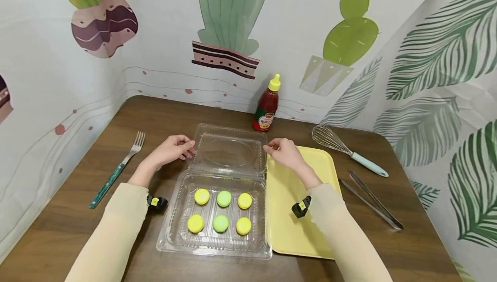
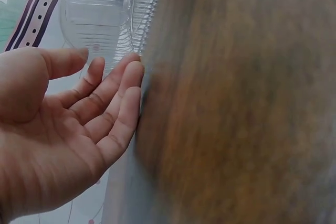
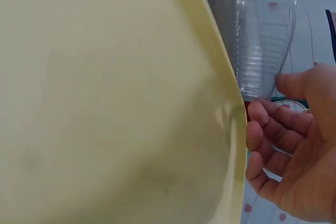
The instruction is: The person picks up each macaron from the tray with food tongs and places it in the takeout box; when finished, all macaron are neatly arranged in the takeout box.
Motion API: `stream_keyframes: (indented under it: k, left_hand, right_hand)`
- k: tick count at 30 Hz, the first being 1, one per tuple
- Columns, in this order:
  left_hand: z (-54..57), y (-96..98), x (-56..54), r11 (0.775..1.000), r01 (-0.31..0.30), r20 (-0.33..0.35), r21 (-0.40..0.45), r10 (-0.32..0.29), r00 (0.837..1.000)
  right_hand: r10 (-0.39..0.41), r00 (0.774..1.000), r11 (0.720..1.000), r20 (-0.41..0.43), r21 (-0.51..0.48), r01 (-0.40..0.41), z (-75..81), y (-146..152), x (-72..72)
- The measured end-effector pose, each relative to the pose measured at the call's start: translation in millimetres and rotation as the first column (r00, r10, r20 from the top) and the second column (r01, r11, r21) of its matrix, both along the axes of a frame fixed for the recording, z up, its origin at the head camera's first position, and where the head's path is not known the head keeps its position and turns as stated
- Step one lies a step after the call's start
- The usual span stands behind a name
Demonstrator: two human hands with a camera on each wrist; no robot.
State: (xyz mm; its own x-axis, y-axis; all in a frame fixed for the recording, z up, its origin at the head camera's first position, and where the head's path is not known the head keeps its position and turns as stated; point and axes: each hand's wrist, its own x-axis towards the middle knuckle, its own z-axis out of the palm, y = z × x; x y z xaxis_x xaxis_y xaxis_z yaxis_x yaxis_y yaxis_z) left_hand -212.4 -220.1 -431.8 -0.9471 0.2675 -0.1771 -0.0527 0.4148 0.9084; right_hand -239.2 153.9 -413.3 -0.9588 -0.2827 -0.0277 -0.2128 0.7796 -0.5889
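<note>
A hinged clear plastic clamshell box stands unlatched, its lid laid back toward the wall. Two rows of macarons sit in its base, among them a yellow macaron and a green macaron. Beside the lid's left edge is my left hand, fingers loosely bent and fingertips close to the rim; the left wrist view shows nothing between thumb and fingers. My right hand is at the lid's right edge over the yellow tray, thumb tip right at the rim, the other fingers loosely bent.
A ketchup bottle stands behind the lid. To the left lies a fork with a green handle. Right of the tray are a whisk and metal tongs. A printed cloth hangs behind the wooden table.
</note>
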Motion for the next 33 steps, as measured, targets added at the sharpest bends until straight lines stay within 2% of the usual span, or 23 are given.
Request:
stream_keyframes:
  k: [6,12,23,33]
  left_hand:
    - [0.1,4.5,-0.8,1.0,-0.029,-0.02,0.004,0.029,0.999]
    - [1.5,6.3,0.5,0.999,-0.048,-0.032,0.016,0.048,0.998]
    - [6.6,6.8,2.3,0.995,-0.082,-0.067,0.059,0.086,0.994]
    - [18.4,8.2,4.2,0.99,-0.127,-0.182,0.057,0.136,0.974]
  right_hand:
    - [-0.089,0.986,0.983,0.141,-0.144,0.109,-3.1,-2.5,-1.7]
    - [-0.106,0.979,0.968,0.175,-0.208,0.142,-6.1,-3.0,-2.0]
    - [-0.117,0.98,0.937,0.161,-0.31,0.163,3.2,-1.9,1.0]
    - [-0.107,0.987,0.91,0.121,-0.389,0.146,21.1,-1.4,1.3]
